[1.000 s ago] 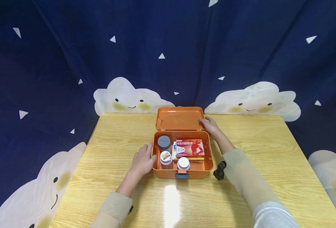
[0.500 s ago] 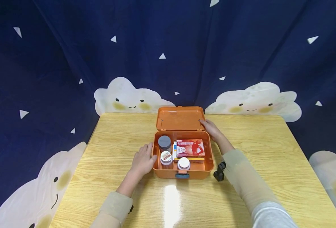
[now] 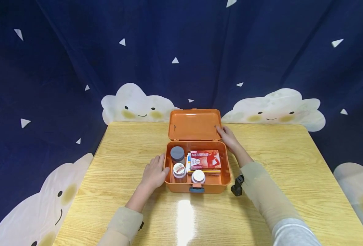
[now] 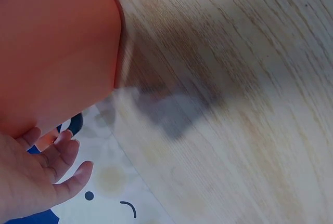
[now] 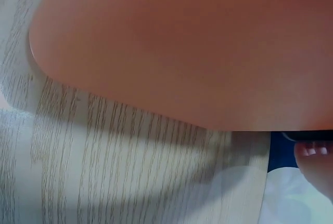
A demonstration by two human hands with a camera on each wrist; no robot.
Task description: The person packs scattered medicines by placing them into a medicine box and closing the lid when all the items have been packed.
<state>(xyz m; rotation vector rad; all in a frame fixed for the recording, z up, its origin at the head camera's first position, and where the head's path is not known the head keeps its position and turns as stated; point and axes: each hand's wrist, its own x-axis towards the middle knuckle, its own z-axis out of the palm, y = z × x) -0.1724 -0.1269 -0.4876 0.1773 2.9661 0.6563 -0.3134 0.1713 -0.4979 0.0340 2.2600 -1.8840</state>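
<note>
An orange plastic storage box (image 3: 181, 187) stands on the table, its hinged lid (image 3: 195, 124) tilted back behind it. My left hand (image 3: 153, 172) rests against the box's left side, the thumb at the rim; in the left wrist view its fingers (image 4: 73, 182) are loosely extended. At the lid's right edge my right hand (image 3: 230, 139) grips with the thumb on the inner side and the other fingers mostly hidden behind. Inside the box are a grey-lidded jar (image 3: 177, 153), two white-capped bottles, one with a printed cap (image 3: 179, 169) and one plain (image 3: 198, 176), and a red medicine box (image 3: 204, 159) on other cartons.
The box's blue-grey latch (image 3: 197, 189) faces the front. The wooden table (image 3: 292, 164) extends to both sides. Behind it hangs a dark blue curtain (image 3: 157, 30) with printed clouds. A black device (image 3: 237, 185) sits by the right wrist.
The lid has swung up a little from its lower backward lean, with my right hand at its edge. My left hand and the things inside the box have stayed in place.
</note>
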